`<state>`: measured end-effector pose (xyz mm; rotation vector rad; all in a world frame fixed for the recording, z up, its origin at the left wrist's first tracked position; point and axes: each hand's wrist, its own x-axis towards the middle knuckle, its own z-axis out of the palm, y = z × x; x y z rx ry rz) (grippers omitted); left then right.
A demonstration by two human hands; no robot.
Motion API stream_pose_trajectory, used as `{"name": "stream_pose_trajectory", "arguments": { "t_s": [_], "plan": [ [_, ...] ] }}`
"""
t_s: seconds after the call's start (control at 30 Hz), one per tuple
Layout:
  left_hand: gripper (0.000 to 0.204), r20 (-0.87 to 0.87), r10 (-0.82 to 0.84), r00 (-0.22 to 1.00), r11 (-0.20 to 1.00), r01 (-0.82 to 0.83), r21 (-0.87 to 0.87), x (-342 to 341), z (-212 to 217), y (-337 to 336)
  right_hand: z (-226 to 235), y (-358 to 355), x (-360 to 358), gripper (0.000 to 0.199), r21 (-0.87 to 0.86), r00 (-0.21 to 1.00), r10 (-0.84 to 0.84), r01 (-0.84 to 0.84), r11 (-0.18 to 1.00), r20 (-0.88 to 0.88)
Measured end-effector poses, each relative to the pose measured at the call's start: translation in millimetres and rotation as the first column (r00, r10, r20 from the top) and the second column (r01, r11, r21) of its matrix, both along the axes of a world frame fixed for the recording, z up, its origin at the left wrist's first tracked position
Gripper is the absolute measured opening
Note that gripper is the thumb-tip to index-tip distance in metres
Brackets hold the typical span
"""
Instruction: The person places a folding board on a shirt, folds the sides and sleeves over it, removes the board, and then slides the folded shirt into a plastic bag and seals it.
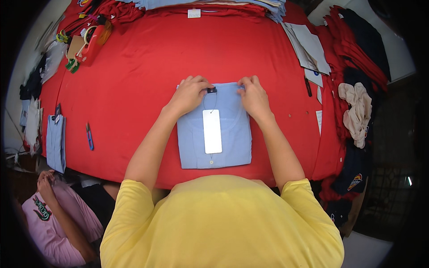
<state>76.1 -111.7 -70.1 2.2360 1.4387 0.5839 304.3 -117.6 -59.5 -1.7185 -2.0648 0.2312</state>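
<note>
**Folded shirt, both hands at its collar edge**

I see a wide surface (134,80) under red cloth. At its middle, near my edge, lies a folded light-blue shirt (232,147), flat and squared. I judge it light and soft: it will sag and lose its fold if lifted by one corner, so I would take it at both sides, or slide the fingers flat underneath. The cloth under it should let it slide easily.

My left hand (187,94) and right hand (254,96) rest on the shirt's far edge. The left fingers are pinched together at a small dark clip (212,90); the right fingers are curled down on the fabric, though I cannot tell if they grip it.

A white tag (212,131) lies on the shirt's front, hung by a thin string from the clip. It looks stiff, thin, easily creased.
</note>
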Motion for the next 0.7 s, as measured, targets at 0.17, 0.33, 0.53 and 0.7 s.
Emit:
{"name": "stream_pose_trajectory", "arguments": {
  "t_s": [0.17, 0.33, 0.53, 0.7],
  "plan": [
    [0.030, -0.001, 0.350, 0.937, 0.937, -0.350, -0.004, -30, 11, 4, -9, 35, 37, 0.020, -0.245, 0.915, -0.197, 0.113, 0.963, -0.351],
    [0.027, 0.288, 0.340, 0.895, 0.871, -0.184, -0.457, -73, -3, 15, -10, 39, 30, 0.018, -0.514, 0.829, -0.212, -0.103, 0.852, -0.518],
    [0.019, 0.253, 0.325, 0.911, 0.872, -0.186, -0.453, -56, -8, 27, -25, 33, 32, 0.014, -0.408, 0.880, -0.218, 0.029, 0.912, -0.423],
    [0.018, 0.149, 0.401, 0.904, 0.837, -0.295, -0.461, -47, -2, 27, -19, 39, 35, 0.015, -0.464, 0.903, -0.233, 0.043, 0.885, -0.361]
  ]
}}
